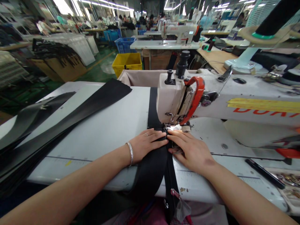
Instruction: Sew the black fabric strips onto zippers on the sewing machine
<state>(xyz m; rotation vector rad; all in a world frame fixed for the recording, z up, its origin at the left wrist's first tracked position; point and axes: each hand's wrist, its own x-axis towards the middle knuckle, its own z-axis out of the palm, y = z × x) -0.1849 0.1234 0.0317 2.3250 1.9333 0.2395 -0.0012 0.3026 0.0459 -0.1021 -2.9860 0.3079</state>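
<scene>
My left hand (150, 142), with a ring and a silver bracelet, lies with its fingers stretched out on a wide black strip (152, 172). My right hand (191, 148) rests with extended fingers at the right edge of a black zipper tape (172, 176), its thumb bent underneath. Both sets of fingertips point at the presser foot (167, 126) of a white sewing machine (170, 97). Beyond the foot the black material runs on flat. Toward me the strip curves down over the table edge, and the zipper hangs with a metal slider (166, 203) near its lower end.
Long black strips (77, 115) lie piled on the left of the white sewing table (126, 115). At the right are a black pen-like tool (264, 173) and a tray (289, 204) of small metal parts. A yellow crate (127, 62) stands behind; people work farther back.
</scene>
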